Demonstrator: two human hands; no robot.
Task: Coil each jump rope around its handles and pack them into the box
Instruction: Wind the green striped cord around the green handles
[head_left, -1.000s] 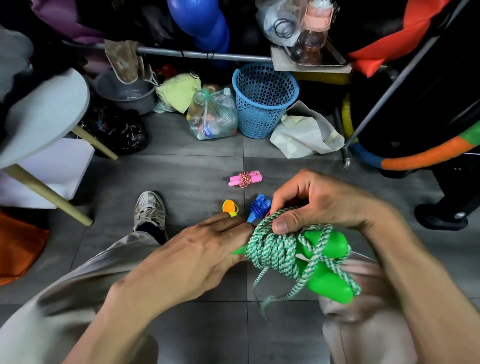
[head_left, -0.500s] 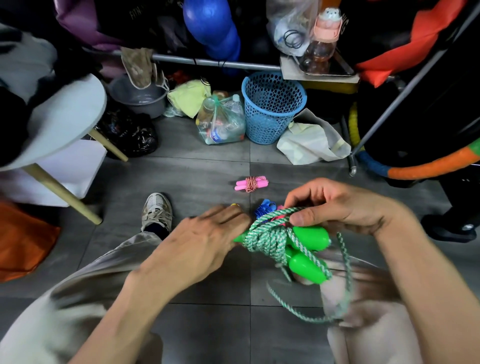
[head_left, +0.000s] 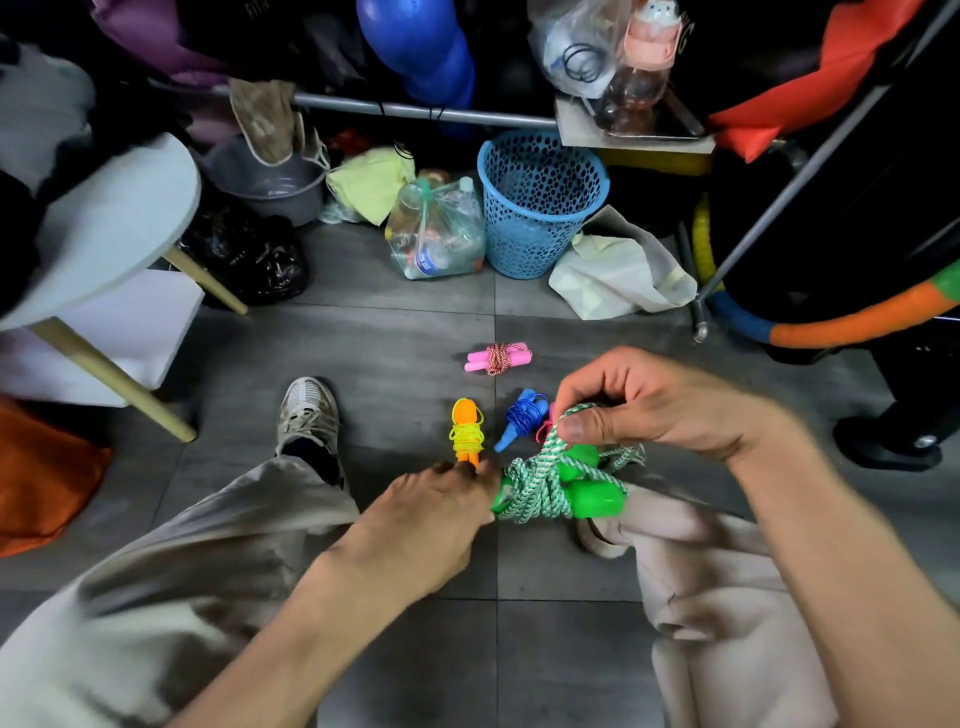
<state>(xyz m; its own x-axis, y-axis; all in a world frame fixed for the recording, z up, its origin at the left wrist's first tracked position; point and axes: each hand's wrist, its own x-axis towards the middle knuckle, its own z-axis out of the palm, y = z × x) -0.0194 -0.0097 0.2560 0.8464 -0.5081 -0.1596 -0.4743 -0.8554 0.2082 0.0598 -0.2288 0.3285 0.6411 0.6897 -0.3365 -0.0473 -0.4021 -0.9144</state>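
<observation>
Head view: the left hand (head_left: 431, 519) grips the handle end of the green jump rope (head_left: 550, 483) above the floor; the right hand (head_left: 654, 410) pinches its cord. Beyond lie coiled orange (head_left: 466, 434), blue (head_left: 522, 418) and pink (head_left: 497, 357) ropes on the floor (head_left: 363, 374).

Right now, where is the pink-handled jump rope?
The pink-handled jump rope lies coiled on the grey floor, centre of the head view, before the blue basket and beyond the blue rope.
</observation>
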